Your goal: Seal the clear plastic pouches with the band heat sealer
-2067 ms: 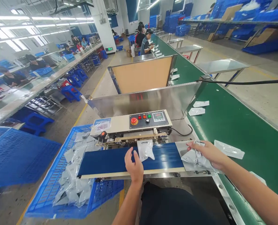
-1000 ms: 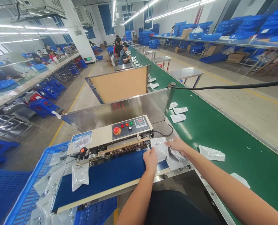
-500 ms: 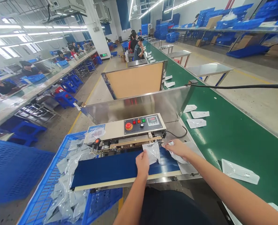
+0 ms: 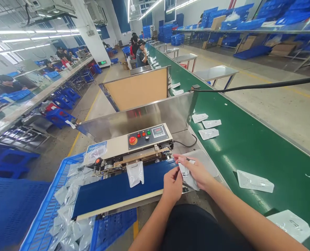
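Observation:
A pouch (image 4: 188, 177) is held between my two hands at the right end of the sealing machine (image 4: 129, 144). My left hand (image 4: 172, 184) pinches its left edge. The fingers of my right hand (image 4: 196, 172) close on its upper right side. Another pouch (image 4: 135, 173) hangs from the machine's sealing strip, over the blue belt (image 4: 105, 195), and neither hand touches it. Many pouches (image 4: 76, 228) lie heaped in the blue basket (image 4: 44, 209) at the belt's left end.
The green conveyor (image 4: 249, 146) runs along the right, with several pouches (image 4: 255, 181) lying on it. A metal guard (image 4: 144, 116) stands behind the machine. A black cable (image 4: 259, 86) crosses the upper right. A person (image 4: 141, 55) sits farther up the conveyor.
The pouch my left hand held now hangs in the machine, farther left along the strip. My left hand has let go of it and joined my right hand at the other pouch. The view has shifted.

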The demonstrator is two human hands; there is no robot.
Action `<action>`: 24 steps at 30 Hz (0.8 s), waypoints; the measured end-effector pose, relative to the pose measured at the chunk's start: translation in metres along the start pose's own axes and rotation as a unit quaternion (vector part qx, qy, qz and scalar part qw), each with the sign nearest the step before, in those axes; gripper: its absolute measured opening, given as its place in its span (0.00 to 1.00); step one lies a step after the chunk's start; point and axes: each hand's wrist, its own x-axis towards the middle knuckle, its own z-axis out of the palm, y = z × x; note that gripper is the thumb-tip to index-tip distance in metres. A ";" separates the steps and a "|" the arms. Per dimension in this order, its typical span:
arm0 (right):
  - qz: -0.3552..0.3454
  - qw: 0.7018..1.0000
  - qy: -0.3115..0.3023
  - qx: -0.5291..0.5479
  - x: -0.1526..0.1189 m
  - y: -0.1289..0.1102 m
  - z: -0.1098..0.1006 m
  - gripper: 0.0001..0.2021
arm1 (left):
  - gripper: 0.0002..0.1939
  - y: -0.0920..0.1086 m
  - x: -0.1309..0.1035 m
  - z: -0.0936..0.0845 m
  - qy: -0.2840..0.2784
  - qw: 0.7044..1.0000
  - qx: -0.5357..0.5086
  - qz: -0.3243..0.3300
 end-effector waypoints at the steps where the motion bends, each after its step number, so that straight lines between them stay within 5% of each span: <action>1: -0.009 1.000 0.025 0.009 0.002 0.005 -0.002 0.37 | 0.29 -0.002 0.006 0.004 0.022 1.000 0.005 -0.008; 6: -0.081 0.987 0.139 0.003 -0.001 0.039 -0.034 0.37 | 0.29 -0.012 0.014 0.004 0.135 0.990 -0.003 -0.041; 10: -0.098 0.981 0.096 -0.136 -0.012 0.060 -0.049 0.31 | 0.25 -0.018 0.008 0.005 0.091 0.995 0.052 -0.002; 13: -0.110 0.966 0.119 -0.204 -0.012 0.064 -0.057 0.30 | 0.22 -0.019 0.009 0.006 0.020 0.994 0.102 0.033; 15: -0.091 0.963 0.161 -0.197 -0.003 0.065 -0.068 0.29 | 0.20 -0.022 0.019 0.007 0.019 0.991 0.133 0.029; 19: -0.027 0.962 0.244 -0.119 0.031 0.065 -0.088 0.25 | 0.18 -0.032 0.052 0.009 0.131 0.984 0.103 -0.065; 24: 0.011 0.967 0.242 -0.083 0.073 0.060 -0.079 0.17 | 0.17 -0.048 0.075 0.005 0.188 0.975 0.028 -0.116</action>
